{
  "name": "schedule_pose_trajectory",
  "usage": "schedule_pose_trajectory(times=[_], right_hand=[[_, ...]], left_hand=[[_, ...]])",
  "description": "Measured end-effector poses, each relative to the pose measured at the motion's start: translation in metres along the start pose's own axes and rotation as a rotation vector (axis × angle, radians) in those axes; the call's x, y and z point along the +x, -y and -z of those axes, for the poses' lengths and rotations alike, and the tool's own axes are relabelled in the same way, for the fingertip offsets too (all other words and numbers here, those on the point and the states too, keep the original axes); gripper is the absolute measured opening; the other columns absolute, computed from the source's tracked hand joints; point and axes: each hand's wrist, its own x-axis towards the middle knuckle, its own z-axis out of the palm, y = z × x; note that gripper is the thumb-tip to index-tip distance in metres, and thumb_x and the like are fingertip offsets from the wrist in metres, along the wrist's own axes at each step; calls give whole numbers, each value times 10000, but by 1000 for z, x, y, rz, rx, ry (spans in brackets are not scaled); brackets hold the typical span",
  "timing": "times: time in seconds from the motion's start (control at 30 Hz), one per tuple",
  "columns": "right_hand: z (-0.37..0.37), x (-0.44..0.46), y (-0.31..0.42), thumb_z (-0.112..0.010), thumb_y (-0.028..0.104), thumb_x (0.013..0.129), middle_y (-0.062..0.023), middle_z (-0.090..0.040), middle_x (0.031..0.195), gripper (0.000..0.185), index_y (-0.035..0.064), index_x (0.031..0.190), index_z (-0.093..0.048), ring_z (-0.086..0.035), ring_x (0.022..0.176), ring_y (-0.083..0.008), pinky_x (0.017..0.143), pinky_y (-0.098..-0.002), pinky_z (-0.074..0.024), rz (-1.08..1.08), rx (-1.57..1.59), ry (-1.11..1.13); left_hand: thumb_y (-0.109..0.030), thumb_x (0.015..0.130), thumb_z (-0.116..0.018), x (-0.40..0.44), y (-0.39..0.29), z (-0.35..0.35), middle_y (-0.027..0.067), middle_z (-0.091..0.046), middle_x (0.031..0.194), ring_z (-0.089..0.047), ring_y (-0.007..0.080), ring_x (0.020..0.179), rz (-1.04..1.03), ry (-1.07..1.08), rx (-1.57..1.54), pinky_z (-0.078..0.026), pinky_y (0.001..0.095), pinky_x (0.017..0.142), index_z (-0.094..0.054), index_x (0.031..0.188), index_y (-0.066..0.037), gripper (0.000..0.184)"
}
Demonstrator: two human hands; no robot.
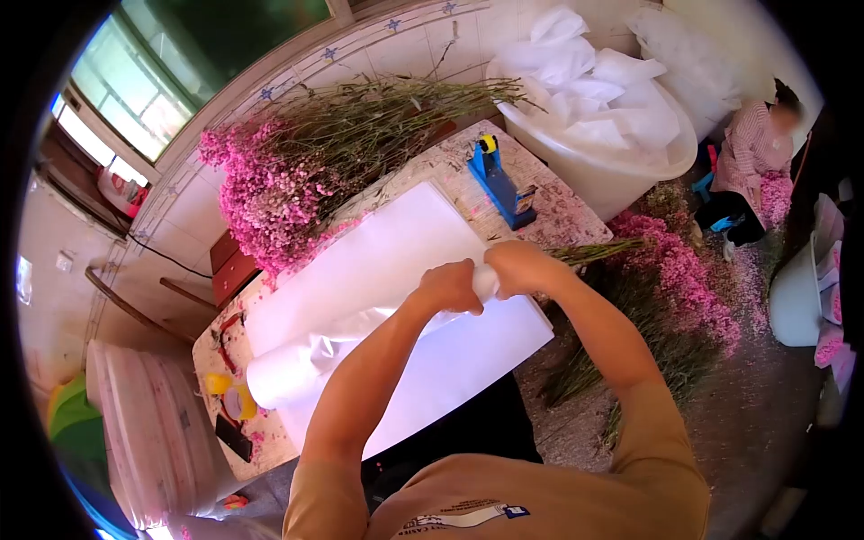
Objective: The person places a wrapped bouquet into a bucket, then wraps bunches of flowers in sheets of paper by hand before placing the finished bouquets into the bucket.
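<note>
Near the table's right edge, my left hand (453,286) is closed around the narrow end of a white paper wrap (315,351). Just beside it, my right hand (522,267) grips the same gathered end. The wrap is rolled into a cone, wider at the left, and its inside is hidden. Green stems (589,253) stick out past my right hand. Beneath lie large white paper sheets (378,234). Beyond my hands stands a blue tape dispenser (500,184).
Pink flowers (270,193) with long stems lie along the table's back. Yellow tape rolls (238,401), a phone (234,438) and a red-handled tool (226,346) are at the left edge. A white tub (576,166) stands behind. More pink flowers (675,270) and a seated person (751,148) are right.
</note>
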Motion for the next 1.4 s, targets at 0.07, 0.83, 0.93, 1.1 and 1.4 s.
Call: schedule_pose_trajectory(times=[0.07, 0.83, 0.93, 1.1, 1.4], right_hand=[[12, -12, -26, -914, 268, 626, -173, -729, 1010, 544, 0, 1045, -693, -712, 954, -354, 825, -427, -564, -49, 58, 17], [-97, -102, -45, -737, 81, 903, -42, -685, 885, 71, 28, 879, -695, -652, 796, -153, 731, -302, -520, -492, 1532, -751], [-95, -57, -67, -748, 179, 925, -58, -710, 1043, 327, 54, 1214, -661, -659, 802, -121, 604, -311, -539, -533, 1569, -726], [-121, -19, -87, -702, 202, 953, -42, -715, 980, 299, 60, 1207, -633, -680, 742, -116, 580, -292, -537, -412, 1636, -1023], [-27, -104, -41, -711, 209, 959, -88, -743, 798, 220, -8, 995, -711, -674, 626, -140, 555, -263, -513, -184, 1438, -181]], left_hand=[[-297, 611, -866, 24, -12, 4, 196, -734, 1098, -701, 367, 1043, -86, 17, 16, -553, 450, 891, -659, 1191, -30, 671], [-99, 672, -842, 85, -31, 82, 134, -738, 1061, -700, 246, 953, -219, 524, -414, -574, 363, 844, -676, 1209, 6, 572], [-90, 661, -861, 97, -33, 56, 130, -736, 1060, -699, 246, 949, -245, 648, -508, -575, 364, 851, -674, 1224, 1, 600], [-116, 673, -893, 90, -38, 54, 131, -702, 1164, -677, 220, 1024, -289, 722, -736, -563, 348, 892, -613, 1324, 7, 719], [-277, 684, -885, 91, -45, 18, 138, -720, 1102, -692, 231, 991, -359, 333, -368, -546, 354, 833, -661, 1229, -51, 631]])
